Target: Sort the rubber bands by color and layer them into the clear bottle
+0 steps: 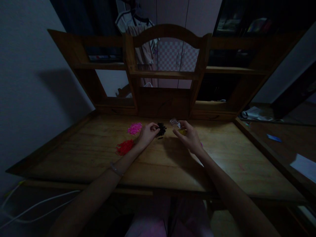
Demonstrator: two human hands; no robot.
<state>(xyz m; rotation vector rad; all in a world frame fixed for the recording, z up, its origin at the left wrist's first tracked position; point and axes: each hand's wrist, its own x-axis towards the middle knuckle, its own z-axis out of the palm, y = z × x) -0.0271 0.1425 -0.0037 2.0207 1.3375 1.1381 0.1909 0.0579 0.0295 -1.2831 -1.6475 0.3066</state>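
My left hand [148,132] is at the near side of a pile of small black strips [161,130], with thumb and fingers pinched together at its edge. What lies between those fingertips is too small to make out. My right hand [189,135] is curled, holding a small clear plastic container [174,122] by its side just above the desk. Beneath and partly behind that hand shows a yellow pile [182,132]. Left of my left hand lie a pink pile [134,128] and, nearer to me, a red pile [124,147] of thin pieces. A bit of purple [201,144] peeks out past my right wrist.
A wooden desk [153,171] spreads under both hands, with a shelf hutch [164,75] along its far edge. At right, a lower surface carries a white paper [304,167] and a blue card [274,138]. White cables [44,204] hang at lower left. The light is dim.
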